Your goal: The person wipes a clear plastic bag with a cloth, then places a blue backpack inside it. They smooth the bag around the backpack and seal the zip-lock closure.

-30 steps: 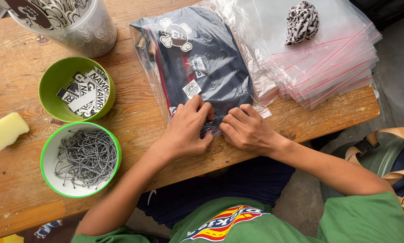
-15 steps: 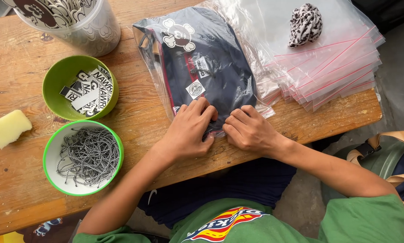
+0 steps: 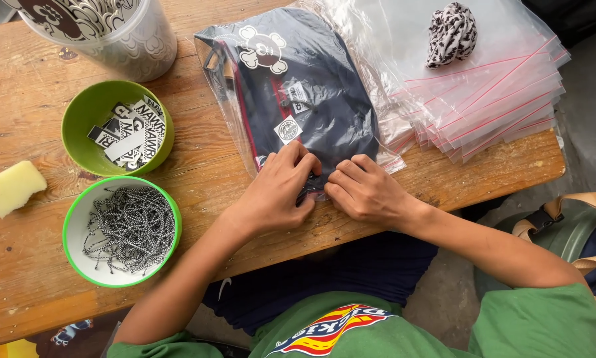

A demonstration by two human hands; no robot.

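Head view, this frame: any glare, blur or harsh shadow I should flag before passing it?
Head view: soft, even daylight, no hard shadows. Mild glare streaks the clear bag around the dark garment and the stack of empty bags. Both hands, left and right, are sharp, with no motion blur. The container at top left is cut off by the frame edge.

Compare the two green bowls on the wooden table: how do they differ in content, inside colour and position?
The upper green bowl holds flat black-and-white printed tags, while the lower green bowl holds a tangle of thin black-and-white strings. The upper bowl is green inside; the lower bowl is white inside with only a green rim. The upper bowl sits farther from the person, the lower one nearer the table edge. Both are round, upright, and lie to the left of the left hand, untouched.
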